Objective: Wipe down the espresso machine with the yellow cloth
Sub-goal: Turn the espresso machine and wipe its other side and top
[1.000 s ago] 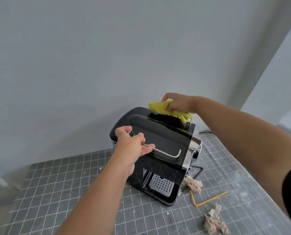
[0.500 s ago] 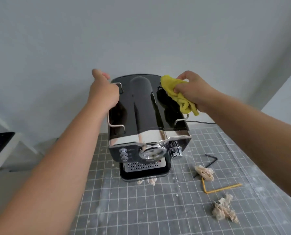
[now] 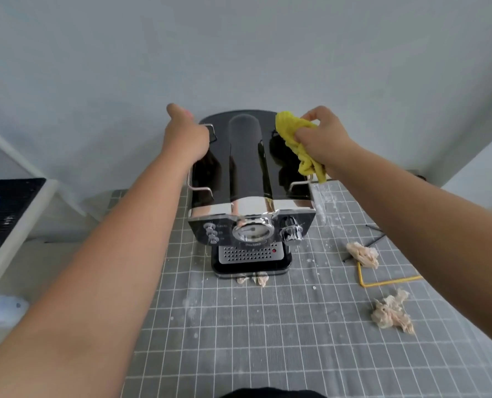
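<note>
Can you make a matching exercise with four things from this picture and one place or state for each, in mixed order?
Things:
1. crumpled yellow cloth
2. thin yellow bent stick
3. black and chrome espresso machine
4. small red dot

Places or states:
A. on the perforated metal drip grille
B. held by the left hand
C. gripped in the right hand
D. lying on the grey grid mat

Pairs: 1-C, 2-D, 3-B, 4-A

Light: bright, soft, even daylight, perhaps from the right.
Shadows: faint, short beside the espresso machine (image 3: 247, 173).
Glare: white sheen on its chrome band and black top.
Distortion: wide-angle bending at edges, forearms stretched.
Focus: slightly soft throughout.
</note>
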`<state>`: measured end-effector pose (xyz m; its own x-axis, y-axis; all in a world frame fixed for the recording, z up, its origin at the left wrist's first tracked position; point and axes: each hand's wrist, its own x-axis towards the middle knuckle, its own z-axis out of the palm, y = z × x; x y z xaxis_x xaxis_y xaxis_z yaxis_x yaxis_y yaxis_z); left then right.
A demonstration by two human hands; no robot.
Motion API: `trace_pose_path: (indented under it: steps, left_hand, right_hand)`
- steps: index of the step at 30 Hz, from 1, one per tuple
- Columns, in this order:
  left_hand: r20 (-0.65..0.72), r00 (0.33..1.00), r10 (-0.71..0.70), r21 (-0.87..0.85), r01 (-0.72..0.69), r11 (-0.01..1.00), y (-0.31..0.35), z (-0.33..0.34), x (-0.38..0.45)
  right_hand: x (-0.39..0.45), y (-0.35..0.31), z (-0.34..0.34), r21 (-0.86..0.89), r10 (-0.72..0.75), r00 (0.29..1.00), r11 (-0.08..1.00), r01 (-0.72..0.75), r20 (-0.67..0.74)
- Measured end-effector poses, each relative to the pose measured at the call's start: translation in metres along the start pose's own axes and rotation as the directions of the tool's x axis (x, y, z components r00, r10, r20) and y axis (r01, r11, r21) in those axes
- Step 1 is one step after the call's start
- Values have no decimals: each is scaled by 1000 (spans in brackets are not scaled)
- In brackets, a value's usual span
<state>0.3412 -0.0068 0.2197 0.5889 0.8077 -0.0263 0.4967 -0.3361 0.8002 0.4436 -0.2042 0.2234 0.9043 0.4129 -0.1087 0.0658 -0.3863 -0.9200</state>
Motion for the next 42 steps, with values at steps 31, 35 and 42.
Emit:
trace_pose_path:
  steps: [31,35,42]
  left_hand:
    - [-180,972,153,228,-110,967,-19,-6,-28]
    - [-176,972,156,229,-114,967,-19,-7,-28]
    - [-153,979,138,180,-109,978,-19,-6,-26]
  right_hand:
    - [-24,46,-45,-438,-147,979,896,72,-141]
    - [-29,49,-17,-578,-289,953,764,287,92]
    - [-47,70,-41,-505,-420,876,717,481,238]
